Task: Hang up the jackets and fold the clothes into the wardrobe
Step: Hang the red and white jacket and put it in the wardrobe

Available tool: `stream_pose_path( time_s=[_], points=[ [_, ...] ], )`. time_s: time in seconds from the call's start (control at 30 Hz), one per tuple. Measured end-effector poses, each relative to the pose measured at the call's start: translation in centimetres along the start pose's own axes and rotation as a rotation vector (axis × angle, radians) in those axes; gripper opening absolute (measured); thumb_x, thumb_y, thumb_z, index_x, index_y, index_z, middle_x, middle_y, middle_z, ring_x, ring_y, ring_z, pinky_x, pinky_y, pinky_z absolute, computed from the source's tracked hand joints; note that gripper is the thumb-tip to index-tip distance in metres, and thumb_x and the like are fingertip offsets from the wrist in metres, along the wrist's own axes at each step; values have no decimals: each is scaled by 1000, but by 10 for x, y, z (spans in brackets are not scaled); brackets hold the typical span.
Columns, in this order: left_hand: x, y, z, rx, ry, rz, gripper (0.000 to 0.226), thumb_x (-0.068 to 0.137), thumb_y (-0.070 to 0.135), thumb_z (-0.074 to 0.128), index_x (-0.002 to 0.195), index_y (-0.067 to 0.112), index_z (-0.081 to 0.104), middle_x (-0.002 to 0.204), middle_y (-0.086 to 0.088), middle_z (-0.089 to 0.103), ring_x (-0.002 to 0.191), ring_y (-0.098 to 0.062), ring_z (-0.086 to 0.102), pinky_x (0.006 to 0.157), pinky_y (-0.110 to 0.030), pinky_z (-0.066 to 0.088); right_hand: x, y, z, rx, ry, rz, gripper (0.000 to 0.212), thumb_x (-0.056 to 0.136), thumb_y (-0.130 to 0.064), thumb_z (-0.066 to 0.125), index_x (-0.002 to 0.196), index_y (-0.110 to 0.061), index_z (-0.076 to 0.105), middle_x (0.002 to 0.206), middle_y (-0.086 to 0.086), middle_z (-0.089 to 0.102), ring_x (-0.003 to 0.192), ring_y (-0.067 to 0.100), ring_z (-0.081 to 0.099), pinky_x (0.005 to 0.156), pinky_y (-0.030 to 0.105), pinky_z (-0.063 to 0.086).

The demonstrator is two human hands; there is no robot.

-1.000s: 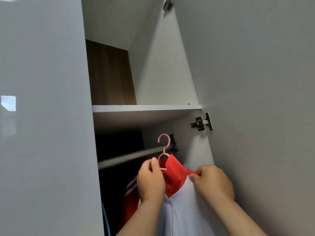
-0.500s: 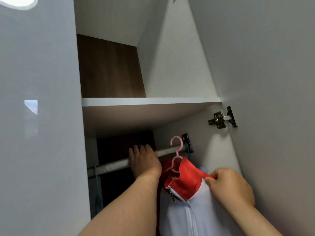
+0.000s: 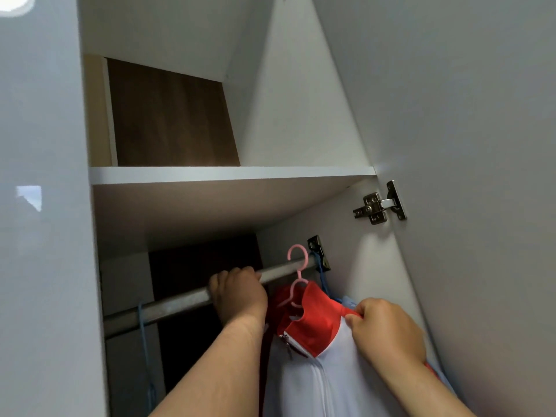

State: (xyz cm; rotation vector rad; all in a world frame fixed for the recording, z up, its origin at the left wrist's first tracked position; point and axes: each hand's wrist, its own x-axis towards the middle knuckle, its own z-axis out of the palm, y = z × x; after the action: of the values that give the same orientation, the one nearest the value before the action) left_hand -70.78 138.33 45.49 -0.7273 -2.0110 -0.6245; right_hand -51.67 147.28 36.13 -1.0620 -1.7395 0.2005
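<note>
Left hand (image 3: 239, 293) has moved off the pink hanger (image 3: 298, 266) to grip the rail (image 3: 168, 305), right hand (image 3: 385, 329) pinches the jacket (image 3: 325, 380) by its collar, so seat the hook fully before releasing.

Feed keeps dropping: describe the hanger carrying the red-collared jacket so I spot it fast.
Find the metal rail under the white shelf. Near its right end a thin hanger hooks over it, running down into the red collar. It is pink; neighbouring hangers are blue.
</note>
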Motion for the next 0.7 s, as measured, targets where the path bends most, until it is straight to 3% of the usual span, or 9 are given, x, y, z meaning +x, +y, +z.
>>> stream_pose_path(
  time_s=[0.33, 0.5, 0.7],
  points=[
    [-6, 0, -2, -40, 0, 0, 29, 101, 34, 39, 101, 27, 67, 102, 3, 66, 103, -20, 52, 94, -33, 28, 4, 0, 3, -100, -27, -32, 26, 89, -44, 56, 79, -20, 55, 90, -5, 68, 89, 25, 64, 63, 28, 39],
    [-6, 1, -8, -39, -16, -5, 29, 101, 36, 39, 102, 27, 67, 104, 4, 66, 104, -19, 52, 95, -32, 28, 10, -11, -13, -149, -13, -86, 31, 93, -43, 52, 71, -22, 42, 93, -2, 67, 90, 26, 65, 62, 29, 35],
    [-7, 2, -13, -49, -39, -6, 30, 101, 36, 38, 102, 26, 67, 104, 5, 67, 104, -18, 53, 95, -32, 29, 14, -28, -28, -235, -6, -112, 30, 84, -20, 55, 63, -19, 34, 81, -6, 57, 74, 28, 57, 60, 28, 33]
  ],
)
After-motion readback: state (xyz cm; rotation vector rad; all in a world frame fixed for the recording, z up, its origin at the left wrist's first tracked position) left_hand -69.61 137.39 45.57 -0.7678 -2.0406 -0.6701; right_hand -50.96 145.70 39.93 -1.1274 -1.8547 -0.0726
